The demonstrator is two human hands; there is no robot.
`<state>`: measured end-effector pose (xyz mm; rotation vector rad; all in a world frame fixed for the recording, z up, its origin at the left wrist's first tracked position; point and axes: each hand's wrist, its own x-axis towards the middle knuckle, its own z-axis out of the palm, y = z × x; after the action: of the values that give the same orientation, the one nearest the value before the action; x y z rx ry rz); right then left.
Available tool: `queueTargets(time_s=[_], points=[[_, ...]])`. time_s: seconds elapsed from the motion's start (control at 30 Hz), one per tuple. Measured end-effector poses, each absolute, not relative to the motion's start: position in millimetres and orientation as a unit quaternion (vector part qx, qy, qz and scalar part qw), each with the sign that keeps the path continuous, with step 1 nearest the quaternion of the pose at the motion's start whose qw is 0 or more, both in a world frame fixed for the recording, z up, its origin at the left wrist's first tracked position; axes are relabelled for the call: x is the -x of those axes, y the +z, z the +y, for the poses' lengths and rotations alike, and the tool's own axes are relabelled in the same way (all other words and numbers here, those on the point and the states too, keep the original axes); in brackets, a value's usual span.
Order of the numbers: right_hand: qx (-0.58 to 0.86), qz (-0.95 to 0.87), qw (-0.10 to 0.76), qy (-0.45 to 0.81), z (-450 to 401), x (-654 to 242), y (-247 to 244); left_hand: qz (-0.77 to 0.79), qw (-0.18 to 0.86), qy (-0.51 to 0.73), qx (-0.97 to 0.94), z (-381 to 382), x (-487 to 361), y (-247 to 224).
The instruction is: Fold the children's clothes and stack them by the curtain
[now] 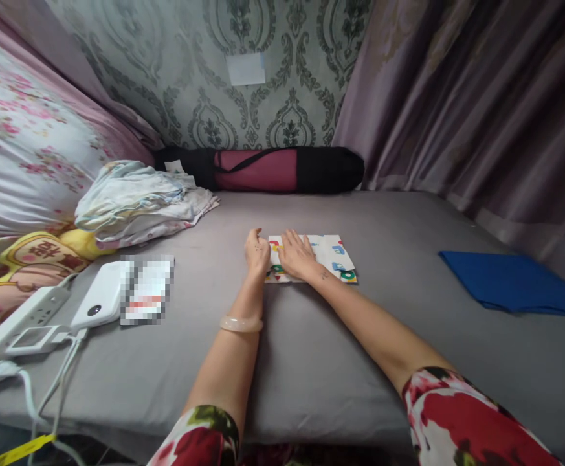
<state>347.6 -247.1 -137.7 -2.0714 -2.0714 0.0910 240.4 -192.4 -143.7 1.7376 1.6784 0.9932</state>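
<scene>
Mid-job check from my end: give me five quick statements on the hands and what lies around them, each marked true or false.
1. The right hand lies on the patterned folded piece. True.
2. The bracelet is on the right arm. False: the pale bracelet is on the left arm.
3. The left hand is at the left edge of the patterned folded piece. True.
4. The blue piece is left of both hands. False: the blue piece lies to their right.
5. The long bag lies beyond both hands. True.

The left hand (257, 254) is turned edgewise; the right hand (298, 255) lies palm down just to its right, forearms (231, 362) stretched far.
</scene>
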Motion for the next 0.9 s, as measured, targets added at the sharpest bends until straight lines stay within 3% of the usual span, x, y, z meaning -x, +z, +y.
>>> queueTargets(time_s=[0.23, 0.47, 0.6, 0.9], points=[[0.675, -0.730, 0.070, 0.083, -240.9, -324.1, -151.8, 0.615, 0.292, 0.398, -0.616, -187.8, -239.5, -149.1], [0.657, -0.736, 0.105, 0.124, -243.4, -335.7, -145.4, 0.595, 0.284, 0.370, -0.655, -192.1, -246.8, -148.6], [0.693, -0.702, 0.145, 0.077, -249.0, -362.8, -138.9, 0.587, 0.237, 0.327, -0.701, -196.6, -252.5, -148.5], [0.755, -0.650, 0.084, 0.028, -276.1, -437.5, -147.4, 0.500, 0.091, 0.185, -0.841, -226.3, -276.8, -156.0]])
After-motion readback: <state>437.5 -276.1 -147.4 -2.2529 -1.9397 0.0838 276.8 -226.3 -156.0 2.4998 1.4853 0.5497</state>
